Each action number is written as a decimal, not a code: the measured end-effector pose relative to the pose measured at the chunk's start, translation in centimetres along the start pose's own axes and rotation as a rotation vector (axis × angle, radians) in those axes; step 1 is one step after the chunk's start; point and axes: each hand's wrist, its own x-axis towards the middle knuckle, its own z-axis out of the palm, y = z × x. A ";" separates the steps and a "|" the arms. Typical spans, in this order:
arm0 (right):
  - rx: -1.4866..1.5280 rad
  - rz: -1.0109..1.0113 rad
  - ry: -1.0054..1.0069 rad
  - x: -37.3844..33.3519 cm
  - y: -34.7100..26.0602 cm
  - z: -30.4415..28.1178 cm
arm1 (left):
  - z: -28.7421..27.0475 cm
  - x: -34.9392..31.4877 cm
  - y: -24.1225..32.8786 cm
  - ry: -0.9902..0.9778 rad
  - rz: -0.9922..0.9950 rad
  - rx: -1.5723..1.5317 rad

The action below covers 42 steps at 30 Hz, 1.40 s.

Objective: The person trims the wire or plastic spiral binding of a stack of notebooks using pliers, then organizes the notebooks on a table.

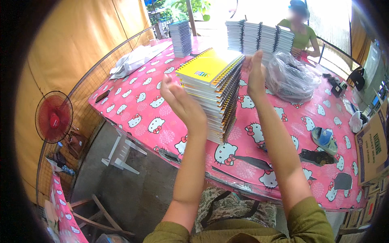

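A tall stack of spiral-bound notebooks (210, 69) with a yellow cover on top stands in the middle of the pink table (142, 97). My left hand (184, 103) is beside its left side, fingers stretched and palm toward the stack. On the other side my right hand (256, 77) is upright and flat, near the stack's upper right edge. I cannot tell whether either palm presses on the notebooks. The black spirals run down the stack's right side, and its layers look slightly uneven.
Behind stand several notebook stacks (259, 38) and another stack (180, 38). A clear plastic bag (289, 77) lies right of my right hand. A person (302, 32) is at the far side. A cardboard box (372, 146) stands at right, a fan (54, 117) at left.
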 end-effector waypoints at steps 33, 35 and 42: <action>0.304 1.022 -0.422 -9.7 4.3 -2.2 | -2.5 -7.7 -5.7 0.041 -1.332 -0.449; 0.297 1.003 -0.528 -8.0 7.2 -1.9 | -1.2 -6.4 -7.9 0.056 -1.314 -0.462; -0.380 0.721 -0.749 -0.9 13.6 -3.8 | 4.0 -1.7 -15.6 0.111 -1.285 -0.468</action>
